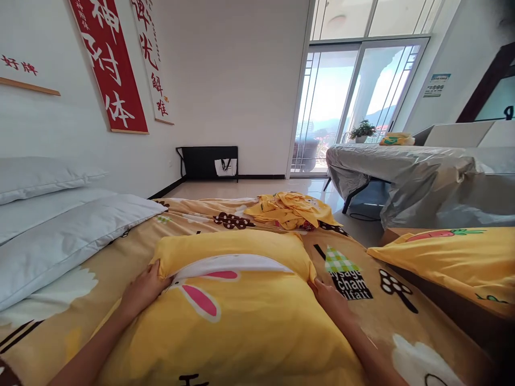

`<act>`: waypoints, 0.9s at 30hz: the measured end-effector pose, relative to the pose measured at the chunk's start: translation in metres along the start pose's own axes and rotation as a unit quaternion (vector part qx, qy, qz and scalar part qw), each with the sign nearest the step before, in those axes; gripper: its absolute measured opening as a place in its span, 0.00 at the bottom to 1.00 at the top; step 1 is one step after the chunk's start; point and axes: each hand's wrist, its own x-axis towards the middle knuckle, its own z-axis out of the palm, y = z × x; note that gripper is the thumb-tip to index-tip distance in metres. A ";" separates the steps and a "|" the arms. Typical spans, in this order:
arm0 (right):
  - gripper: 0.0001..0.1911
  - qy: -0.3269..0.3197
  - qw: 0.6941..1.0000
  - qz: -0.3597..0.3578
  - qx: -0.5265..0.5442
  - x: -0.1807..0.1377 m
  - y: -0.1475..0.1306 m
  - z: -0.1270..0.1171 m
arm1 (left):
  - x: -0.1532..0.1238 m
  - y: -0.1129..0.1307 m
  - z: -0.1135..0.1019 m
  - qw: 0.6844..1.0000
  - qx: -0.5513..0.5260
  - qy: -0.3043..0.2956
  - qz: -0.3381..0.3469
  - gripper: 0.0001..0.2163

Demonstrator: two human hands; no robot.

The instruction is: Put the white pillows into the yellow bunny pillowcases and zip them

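Observation:
A plump yellow pillow with a white and pink rabbit print lies in front of me on the patterned bedspread. Its far end is folded over towards me. My left hand grips the left edge near the fold, fingers closed on the cloth. On the opposite edge, my right hand pinches the fabric by the far right corner. Part of the fingers on both sides is hidden behind the cloth.
White pillows are stacked on the left. Crumpled yellow pillowcases lie at the bed's far edge. Another yellow pillow rests on a cardboard box at right. Behind it stands a plastic-covered table. A black folded panel leans against the wall.

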 end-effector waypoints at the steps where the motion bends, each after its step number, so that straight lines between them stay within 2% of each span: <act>1: 0.23 0.004 1.000 -0.002 -0.031 -0.002 0.000 -0.003 | -0.003 0.006 -0.004 1.000 0.021 0.014 0.001 0.31; 3: 0.18 0.049 0.995 0.001 -0.084 -0.002 -0.005 -0.023 | -0.008 0.021 -0.016 0.997 0.036 0.062 0.038 0.27; 5: 0.17 0.098 0.991 -0.045 -0.077 -0.003 -0.027 -0.055 | -0.014 0.042 -0.031 0.988 -0.002 0.088 0.124 0.22; 7: 0.17 0.103 0.977 -0.184 0.017 -0.006 -0.068 -0.085 | -0.022 0.072 -0.045 0.970 -0.069 0.066 0.223 0.18; 8: 0.17 0.089 0.956 -0.271 0.068 -0.008 -0.093 -0.095 | -0.026 0.088 -0.049 0.959 -0.091 0.047 0.265 0.17; 10: 0.18 0.054 0.910 -0.397 0.109 -0.014 -0.144 -0.101 | -0.032 0.117 -0.050 0.945 -0.086 0.016 0.316 0.17; 11: 0.18 0.034 0.901 -0.422 0.101 -0.015 -0.163 -0.099 | -0.034 0.127 -0.046 0.944 -0.060 0.000 0.323 0.16; 13: 0.20 0.000 0.907 -0.415 0.066 -0.014 -0.183 -0.089 | -0.035 0.131 -0.034 0.955 0.015 -0.029 0.296 0.14; 15: 0.22 -0.018 0.930 -0.365 0.034 -0.009 -0.174 -0.079 | -0.033 0.118 -0.022 0.965 0.081 -0.056 0.244 0.16; 17: 0.26 -0.029 0.957 -0.290 0.008 -0.003 -0.146 -0.071 | -0.027 0.098 -0.014 0.970 0.101 -0.082 0.203 0.19; 20: 0.32 -0.062 0.977 -0.201 -0.018 -0.002 -0.108 -0.059 | -0.019 0.081 -0.008 0.970 0.078 -0.121 0.197 0.22; 24: 0.35 -0.085 0.974 -0.208 -0.032 -0.006 -0.100 -0.047 | -0.015 0.086 -0.002 0.962 0.075 -0.153 0.215 0.23; 27: 0.36 -0.106 0.968 -0.225 -0.031 -0.002 -0.104 -0.054 | -0.016 0.088 -0.005 0.961 0.075 -0.155 0.217 0.23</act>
